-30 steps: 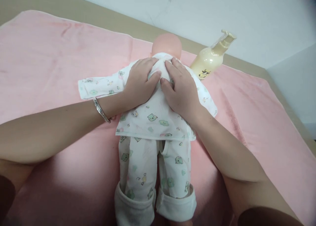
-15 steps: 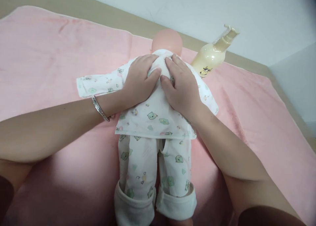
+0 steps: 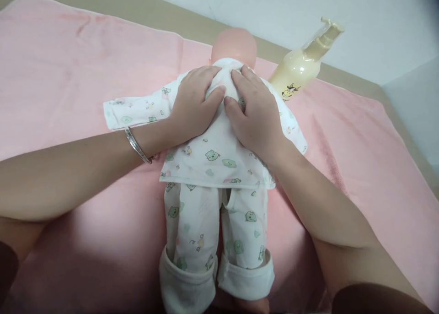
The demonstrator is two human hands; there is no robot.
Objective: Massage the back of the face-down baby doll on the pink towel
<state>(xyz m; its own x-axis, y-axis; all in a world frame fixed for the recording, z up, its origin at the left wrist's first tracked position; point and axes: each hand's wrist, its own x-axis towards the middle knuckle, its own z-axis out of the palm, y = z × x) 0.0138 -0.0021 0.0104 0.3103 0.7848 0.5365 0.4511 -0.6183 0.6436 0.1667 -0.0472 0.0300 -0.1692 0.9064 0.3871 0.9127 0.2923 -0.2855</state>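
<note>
A baby doll [image 3: 235,46] lies on its front, the back of its bald head towards me. It wears a white long-sleeved top [image 3: 212,167] printed with green bears and clouds, and matching trousers [image 3: 200,222] with rolled cuffs. My left hand [image 3: 197,101] rests flat on the left side of the doll's upper back, fingers stretched out. On the right side of the upper back lies my right hand [image 3: 257,112], its fingers spread a little. The two thumbs point at each other, close together near the middle. A silver bracelet [image 3: 136,145] circles my left wrist.
Under the doll a pink blanket [image 3: 68,85] covers a tan surface [image 3: 164,14]. A cream pump bottle [image 3: 298,69] with a cow picture leans or lies beyond the doll's right shoulder. A white wall [image 3: 267,12] stands behind.
The view has shifted slightly, so the doll's head and the bottle sit a little higher in the picture. Both hands remain on the doll's back in nearly the same place.
</note>
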